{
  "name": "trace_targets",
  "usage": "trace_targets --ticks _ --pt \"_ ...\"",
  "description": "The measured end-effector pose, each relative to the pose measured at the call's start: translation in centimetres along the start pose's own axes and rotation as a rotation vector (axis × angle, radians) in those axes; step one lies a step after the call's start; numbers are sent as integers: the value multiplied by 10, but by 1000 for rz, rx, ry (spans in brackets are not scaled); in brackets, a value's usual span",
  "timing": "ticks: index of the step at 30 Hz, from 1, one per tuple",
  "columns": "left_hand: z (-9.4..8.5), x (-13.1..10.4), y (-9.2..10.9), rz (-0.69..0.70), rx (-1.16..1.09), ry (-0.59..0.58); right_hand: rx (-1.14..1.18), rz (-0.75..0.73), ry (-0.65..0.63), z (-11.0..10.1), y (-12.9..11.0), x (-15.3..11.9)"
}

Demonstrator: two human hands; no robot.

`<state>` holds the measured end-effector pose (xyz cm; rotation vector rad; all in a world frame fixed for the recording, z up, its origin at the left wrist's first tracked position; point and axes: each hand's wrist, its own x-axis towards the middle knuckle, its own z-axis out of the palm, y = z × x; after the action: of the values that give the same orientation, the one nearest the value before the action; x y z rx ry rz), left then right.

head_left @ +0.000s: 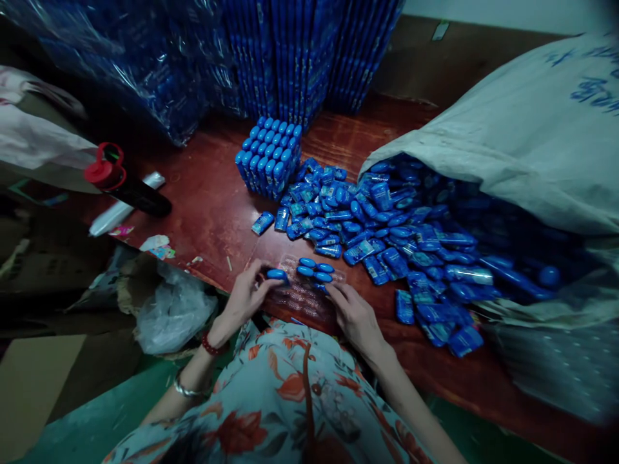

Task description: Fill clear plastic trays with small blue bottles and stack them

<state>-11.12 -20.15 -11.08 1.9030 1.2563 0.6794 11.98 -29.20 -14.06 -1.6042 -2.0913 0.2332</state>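
My left hand (246, 290) pinches a small blue rounded container (276, 274) between thumb and fingers, above the left side of a clear plastic tray (302, 303). Several matching blue containers (315, 269) stand close together at the tray's far side, their oval ends up. At the tray's right, my right hand (355, 316) has its fingertips closed against a blue piece (321, 287), mostly hidden by the fingers. A loose heap of the same labelled containers (372, 225) lies just beyond and to the right of the tray.
A large white sack (512, 135) lies open at right, spilling containers. Behind the tray stands a neat block of containers (268, 154); wrapped blue stacks (285, 58) rise at the back. A black bottle with red lid (140, 193) and a clear plastic roll (116, 216) are at left.
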Motion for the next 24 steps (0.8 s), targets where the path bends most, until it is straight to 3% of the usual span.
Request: trace_targets --ticks 6,13,19,24 --pt "36 -4 -4 334 -28 -21 -209 -125 -145 -14 -9 19" --pt "36 4 -15 609 291 -96 -305 -135 -266 -11 -19 33" --pt "33 8 -22 658 313 -155 -177 -136 -174 -6 -12 30" --pt "34 14 -15 699 492 -256 -180 -138 5 -2 -9 23"
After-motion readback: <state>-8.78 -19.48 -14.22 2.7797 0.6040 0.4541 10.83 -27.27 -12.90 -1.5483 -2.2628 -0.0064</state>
